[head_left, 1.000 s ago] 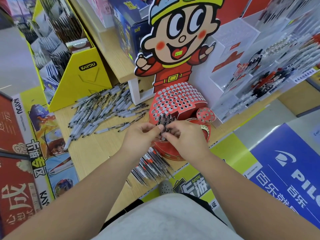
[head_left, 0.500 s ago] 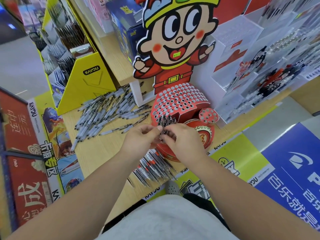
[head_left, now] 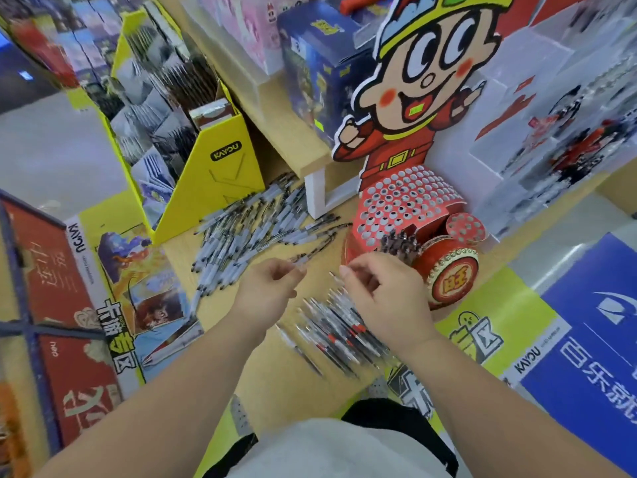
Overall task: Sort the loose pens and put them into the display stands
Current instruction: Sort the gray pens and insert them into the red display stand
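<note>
Well below the wrists, right of the right forearm, a yellow-and-white edge strip (head_left: 527, 305) carries "KAYOU" in black, and a blue sign (head_left: 586, 305) beside it shows white Chinese characters beginning 百乐. Left of the left forearm a printed panel (head_left: 113, 339) reads "KAYOU" and 卡游专区. A heap of red-marked pens (head_left: 337, 336) lies on the wooden table (head_left: 275, 374) under the right hand (head_left: 386, 301), whose fingers are loosely curled with nothing plainly in them. The left hand (head_left: 265, 291) is apart from it, just to its left, thumb and forefinger drawn together at the end of a dark pen (head_left: 312, 251); blur hides whether they grip it. Beyond the left hand spreads a larger pile of grey pens (head_left: 241, 236). Just beyond the right hand stands a red stand (head_left: 403, 201) full of round holes, with black-topped pens (head_left: 400, 241) upright in its near rows, and a red drum (head_left: 448, 281) marked 旺 sits against it. Farther past the left hand, a yellow box (head_left: 213, 181) says "KAYOU"
</note>
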The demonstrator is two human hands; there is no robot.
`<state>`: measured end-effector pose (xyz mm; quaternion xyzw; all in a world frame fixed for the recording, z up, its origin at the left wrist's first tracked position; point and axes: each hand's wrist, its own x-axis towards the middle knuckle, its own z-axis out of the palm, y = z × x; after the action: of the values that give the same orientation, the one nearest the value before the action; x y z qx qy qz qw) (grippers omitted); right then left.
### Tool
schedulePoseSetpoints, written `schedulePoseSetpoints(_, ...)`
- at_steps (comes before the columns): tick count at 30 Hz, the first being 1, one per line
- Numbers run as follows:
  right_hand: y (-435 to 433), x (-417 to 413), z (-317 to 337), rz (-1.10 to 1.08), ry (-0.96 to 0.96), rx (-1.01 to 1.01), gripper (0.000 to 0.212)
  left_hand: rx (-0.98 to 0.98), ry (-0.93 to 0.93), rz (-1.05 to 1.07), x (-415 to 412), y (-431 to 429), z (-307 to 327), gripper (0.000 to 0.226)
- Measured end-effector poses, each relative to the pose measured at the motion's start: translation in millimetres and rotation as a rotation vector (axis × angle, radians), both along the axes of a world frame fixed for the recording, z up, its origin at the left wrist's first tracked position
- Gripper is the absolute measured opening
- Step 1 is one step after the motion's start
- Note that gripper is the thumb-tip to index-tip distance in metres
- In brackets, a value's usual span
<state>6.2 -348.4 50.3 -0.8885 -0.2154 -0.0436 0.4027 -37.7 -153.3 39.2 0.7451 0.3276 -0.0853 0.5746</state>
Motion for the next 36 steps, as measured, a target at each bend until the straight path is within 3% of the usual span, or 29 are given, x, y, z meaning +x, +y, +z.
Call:
schedulePoseSetpoints(4, 56.9, -34.9, -10.7, -0.05, 0.008, -0.118, 0.012, 0.004, 0.024, -0.066, -25.0, 64.5, -14.9, 0.024)
schedulePoseSetpoints(12, 121.5, -85.5, -36.5, -0.125, 0.45, -0.233, 0.028, 0.126, 0.063, -0.156, -50.1, 157.9, -32.4, 0.017)
schedulePoseSetpoints(18, 123.9, -83.4, -57.7, -0.117, 0.574, -0.251, 0.027, 0.278, 0.203, -0.166, -52.9, 183.3, -47.4, 0.027)
schedulePoseSetpoints(25, 97.9, -80.2, -79.6, -0.369, 0.75, -0.097, 0.018, 0.449, 0.305, -0.341, -47.3, 202.1, -70.7, 0.04)
schedulePoseSetpoints(29, 123.1, -72.0, -81.5, -0.363, 0.797, -0.079, 0.022, 0.473, 0.366, -0.476, -39.5, 216.7, -91.8, 0.049)
schedulePoseSetpoints(36, 203.7, -49.6, -96.0, -0.43, 0.864, -0.171, 0.038, 0.464, 0.275, -0.591, -12.4, 226.5, -111.6, 0.042)
